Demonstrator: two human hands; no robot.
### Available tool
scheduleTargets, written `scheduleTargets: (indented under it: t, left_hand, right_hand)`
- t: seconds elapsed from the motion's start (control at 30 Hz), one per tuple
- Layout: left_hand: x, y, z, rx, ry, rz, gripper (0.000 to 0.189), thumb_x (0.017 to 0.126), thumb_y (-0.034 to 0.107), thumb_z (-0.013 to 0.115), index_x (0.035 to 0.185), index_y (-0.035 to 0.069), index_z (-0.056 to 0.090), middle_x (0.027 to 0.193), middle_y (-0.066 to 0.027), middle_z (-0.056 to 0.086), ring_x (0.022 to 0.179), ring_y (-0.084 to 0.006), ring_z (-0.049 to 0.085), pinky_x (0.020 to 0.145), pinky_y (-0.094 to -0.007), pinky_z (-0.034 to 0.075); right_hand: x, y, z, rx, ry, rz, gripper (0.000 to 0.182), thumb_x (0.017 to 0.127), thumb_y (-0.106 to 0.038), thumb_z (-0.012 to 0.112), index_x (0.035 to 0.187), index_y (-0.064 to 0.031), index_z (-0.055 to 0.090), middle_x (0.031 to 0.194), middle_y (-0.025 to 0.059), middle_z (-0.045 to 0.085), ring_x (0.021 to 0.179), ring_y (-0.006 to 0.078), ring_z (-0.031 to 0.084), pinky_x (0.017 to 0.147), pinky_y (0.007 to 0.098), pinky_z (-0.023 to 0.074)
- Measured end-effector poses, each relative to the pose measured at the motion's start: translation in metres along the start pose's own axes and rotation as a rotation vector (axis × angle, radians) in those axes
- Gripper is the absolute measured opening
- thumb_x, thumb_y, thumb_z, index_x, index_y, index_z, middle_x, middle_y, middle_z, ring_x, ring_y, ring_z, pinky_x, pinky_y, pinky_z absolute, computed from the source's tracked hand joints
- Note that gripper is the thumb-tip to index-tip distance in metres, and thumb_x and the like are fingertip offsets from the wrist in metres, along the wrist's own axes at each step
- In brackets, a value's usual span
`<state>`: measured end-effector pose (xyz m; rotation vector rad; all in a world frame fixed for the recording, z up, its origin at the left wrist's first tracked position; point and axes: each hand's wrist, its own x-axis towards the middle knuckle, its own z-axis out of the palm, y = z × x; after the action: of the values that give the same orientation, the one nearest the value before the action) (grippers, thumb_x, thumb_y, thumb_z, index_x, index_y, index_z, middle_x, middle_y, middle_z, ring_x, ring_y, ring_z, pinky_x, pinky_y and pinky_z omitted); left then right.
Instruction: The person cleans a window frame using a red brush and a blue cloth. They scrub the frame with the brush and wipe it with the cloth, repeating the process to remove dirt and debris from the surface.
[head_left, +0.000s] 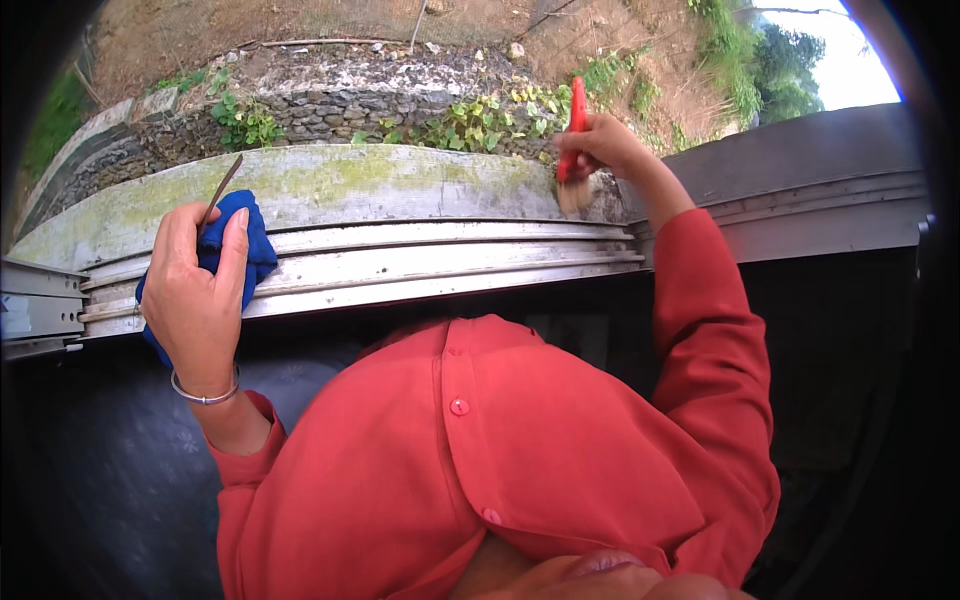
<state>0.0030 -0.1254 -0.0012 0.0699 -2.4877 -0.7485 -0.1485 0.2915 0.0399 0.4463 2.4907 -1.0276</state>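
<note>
My left hand (191, 292) grips a blue cloth (255, 240) together with a thin dark stick (227, 182) whose tip points up and away. It is over the left part of a white metal sliding-window track (420, 259). Near the track's right end, my right hand (607, 146) is closed around the red handle of a paintbrush (577, 105). The brush's pale bristles (574, 196) point down at the concrete sill (360, 180) just outside the track and look blurred. Whether they touch it I cannot tell.
Green, moss-like stains mark the outer sill. Metal frame uprights bound the opening at the left (41, 307) and right (810, 202). Beyond lie a stone wall (330, 112), leafy vines (465, 127) and an earth slope (202, 30).
</note>
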Motion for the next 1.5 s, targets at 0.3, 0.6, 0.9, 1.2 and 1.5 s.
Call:
scheduleTargets:
  t: [0.3,0.6,0.9,1.2,1.5]
  left_hand:
    - [-0.001,0.0,-0.001,-0.007,0.005,-0.025,0.023,0.084,0.024,0.066,0.094,0.004,0.058,0.088,-0.0091,0.061,0.077,-0.0282,0.059,0.067,-0.0331,0.047]
    - [0.0,0.0,-0.001,-0.013,-0.002,-0.003,0.022,0.084,0.023,0.066,0.092,0.004,0.058,0.086,-0.0092,0.06,0.075,-0.0279,0.059,0.066,-0.0332,0.046]
    - [0.001,-0.002,0.001,-0.046,0.006,0.012,0.023,0.083,0.024,0.066,0.092,0.004,0.058,0.086,-0.009,0.06,0.075,-0.0273,0.059,0.066,-0.0328,0.046]
    - [0.001,-0.001,0.0,-0.054,-0.003,-0.005,0.023,0.083,0.022,0.067,0.092,0.003,0.058,0.086,-0.0094,0.061,0.075,-0.0266,0.059,0.066,-0.0323,0.046]
    - [0.001,-0.003,0.001,-0.066,0.009,-0.009,0.023,0.083,0.022,0.067,0.093,0.003,0.058,0.086,-0.0097,0.06,0.075,-0.0261,0.059,0.067,-0.0319,0.047]
  right_hand:
    - [-0.012,-0.02,-0.026,-0.329,-0.08,0.192,0.024,0.08,-0.019,0.071,0.077,0.0019,0.059,0.063,0.0092,0.063,0.046,0.0146,0.059,0.041,0.0267,0.0505]
    - [0.014,-0.004,-0.035,-0.323,0.332,-0.105,0.019,0.082,-0.017,0.067,0.085,-0.0008,0.058,0.061,0.0086,0.062,0.048,0.0136,0.061,0.044,0.0266,0.0514]
    - [0.032,0.036,-0.034,-0.29,0.46,-0.237,0.015,0.078,-0.015,0.063,0.078,-0.0003,0.058,0.063,0.0085,0.062,0.048,0.0153,0.06,0.048,0.0288,0.052]
    - [0.018,0.023,-0.018,-0.553,0.101,0.107,0.032,0.079,-0.029,0.068,0.069,-0.0005,0.059,0.057,0.0096,0.06,0.046,0.0148,0.06,0.042,0.0268,0.0492]
    - [0.003,0.013,-0.014,-0.784,0.02,0.198,0.027,0.077,-0.026,0.063,0.076,0.001,0.062,0.064,0.0091,0.061,0.051,0.0196,0.062,0.045,0.0325,0.0512]
